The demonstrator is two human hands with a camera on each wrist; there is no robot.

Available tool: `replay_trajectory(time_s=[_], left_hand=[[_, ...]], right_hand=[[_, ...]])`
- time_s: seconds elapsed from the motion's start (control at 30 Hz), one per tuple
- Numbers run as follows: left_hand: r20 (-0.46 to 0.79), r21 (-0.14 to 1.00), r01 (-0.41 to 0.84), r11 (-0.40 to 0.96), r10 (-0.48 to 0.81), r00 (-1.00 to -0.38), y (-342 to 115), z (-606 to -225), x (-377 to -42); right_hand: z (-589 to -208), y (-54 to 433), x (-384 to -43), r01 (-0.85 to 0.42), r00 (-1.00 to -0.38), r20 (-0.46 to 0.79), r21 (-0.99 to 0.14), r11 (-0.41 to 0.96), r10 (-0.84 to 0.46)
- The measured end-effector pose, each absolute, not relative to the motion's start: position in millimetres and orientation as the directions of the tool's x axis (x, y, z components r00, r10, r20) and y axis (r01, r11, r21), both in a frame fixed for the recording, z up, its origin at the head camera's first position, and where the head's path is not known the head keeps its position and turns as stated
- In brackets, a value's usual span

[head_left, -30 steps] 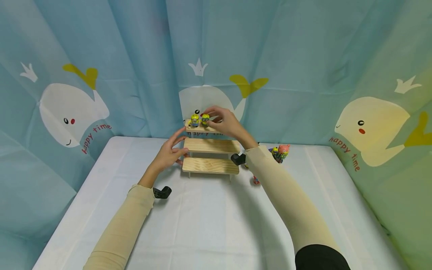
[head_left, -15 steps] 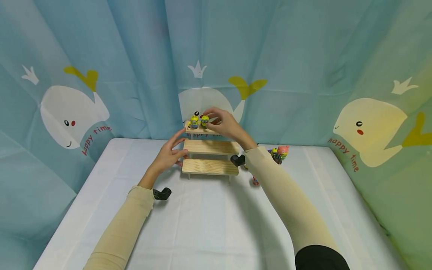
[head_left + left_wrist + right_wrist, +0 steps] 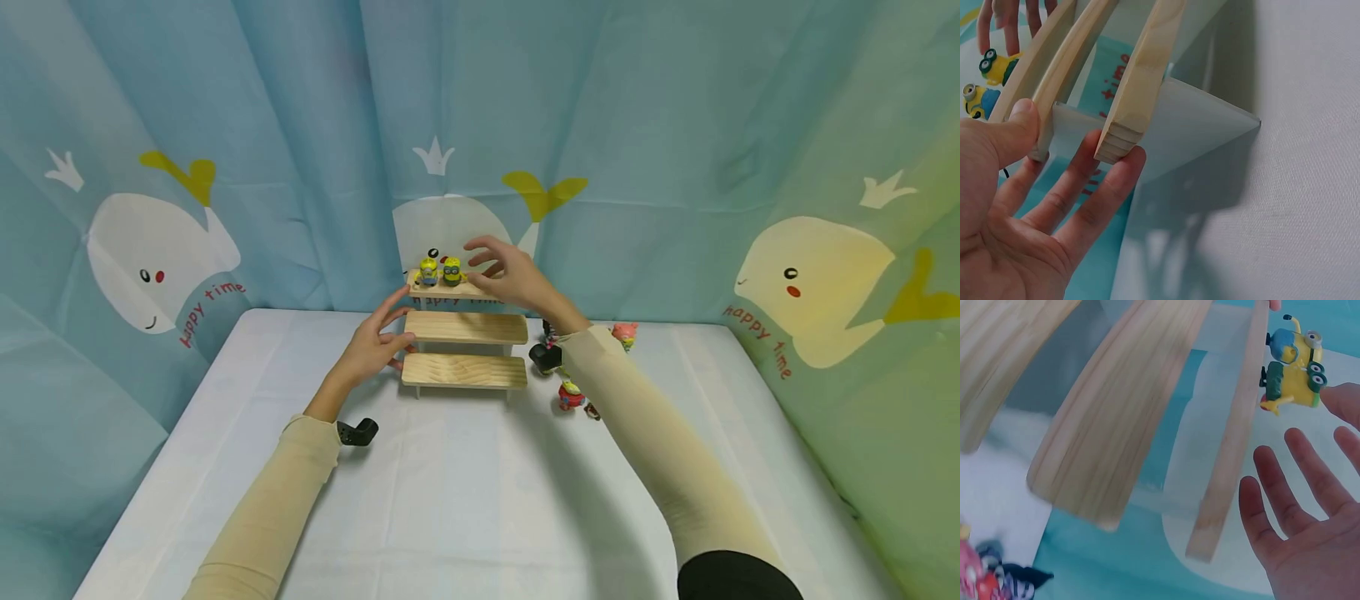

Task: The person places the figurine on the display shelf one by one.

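A three-tier wooden display stand (image 3: 467,327) stands at the back of the table. My left hand (image 3: 367,346) holds its left side; in the left wrist view the thumb (image 3: 1024,115) lies on the middle plank's end and a fingertip meets the lowest plank's end. On the top tier, a one-eyed minion figure (image 3: 428,272) and a minion figure with two-eyed goggles (image 3: 452,272) stand upright side by side, towards the left. My right hand (image 3: 513,273) hovers just right of the goggled figure with spread fingers and nothing in its grasp.
On the white-covered table (image 3: 435,492), right of the stand, sit several more figures, including a red-clothed one (image 3: 571,396) and a pink-topped one (image 3: 624,335). The right sleeve (image 3: 652,425) partly covers this group. A whale-print curtain (image 3: 660,167) hangs close behind the stand.
My right hand has let go of the goggled minion figure and drawn slightly right. That figure now stands by itself on the top tier. The left hand keeps its place at the stand.
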State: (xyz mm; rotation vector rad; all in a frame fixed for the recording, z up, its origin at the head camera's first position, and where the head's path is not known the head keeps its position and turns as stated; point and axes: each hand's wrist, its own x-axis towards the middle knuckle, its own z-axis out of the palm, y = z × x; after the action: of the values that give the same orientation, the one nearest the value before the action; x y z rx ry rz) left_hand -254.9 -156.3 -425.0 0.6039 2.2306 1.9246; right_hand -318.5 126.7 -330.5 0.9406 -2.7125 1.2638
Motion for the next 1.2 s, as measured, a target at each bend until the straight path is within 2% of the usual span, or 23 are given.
replay_trajectory(time_s=[0.2,0.37,0.5,1.2], left_hand=[[0.144,0.974,0.197,0.113,0.364,-0.920,-157.8,-437.9,-263.6],[0.184,0.961,0.245,0.128,0.364,-0.913,-159.2,-445.3,-267.5],[0.208,0.951,0.276,0.138,0.373,-0.904,-156.9,-446.1,-267.7],[0.204,0.946,0.274,0.173,0.340,-0.918,-153.4,-446.2,-264.6]], right_hand=[[-325.0,140.1,-309.8,-0.562,-0.800,0.273,-0.655,0.506,-0.535],[-322.1,154.3,-299.2,-0.579,-0.788,0.286,-0.647,0.496,-0.546],[-323.7,172.0,-291.3,-0.574,-0.794,0.293,-0.649,0.499,-0.533],[-343.4,263.1,-235.5,-0.519,-0.842,0.287,-0.659,0.544,-0.456]])
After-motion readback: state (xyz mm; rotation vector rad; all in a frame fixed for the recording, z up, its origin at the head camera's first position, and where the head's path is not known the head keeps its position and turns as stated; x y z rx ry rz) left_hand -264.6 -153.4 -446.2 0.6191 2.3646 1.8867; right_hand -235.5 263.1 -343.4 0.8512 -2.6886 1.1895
